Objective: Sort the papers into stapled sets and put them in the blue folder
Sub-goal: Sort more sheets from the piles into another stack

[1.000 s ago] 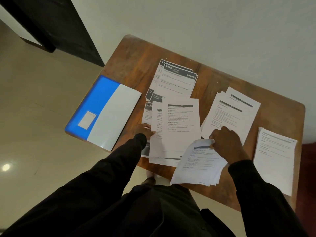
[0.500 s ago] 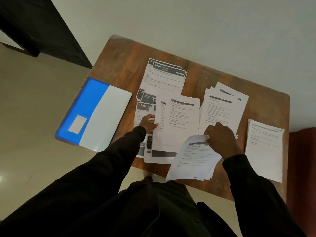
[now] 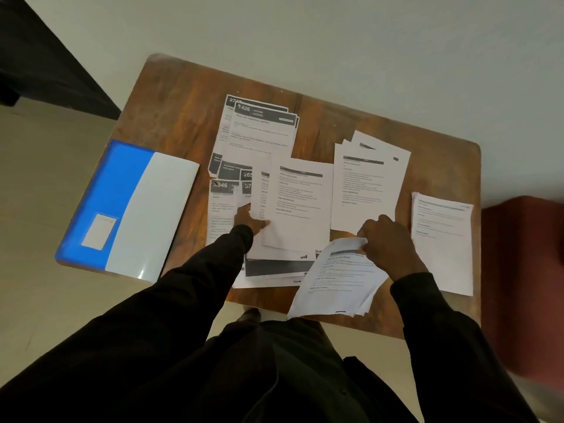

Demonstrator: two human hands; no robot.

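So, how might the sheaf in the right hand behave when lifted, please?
Probably floppy: the sheaf curves where the right hand pinches its corner. Likely light, being few sheets. Fanned lower edges suggest loose sheets that may slip apart.

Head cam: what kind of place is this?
Likely a home or small-office room, not a workshop: a small wooden table beside a plain pale wall, a pale smooth floor, and printed papers and a blue folder on the table.

Printed papers (image 3: 297, 206) lie in loose piles beside the closed blue folder (image 3: 128, 209).
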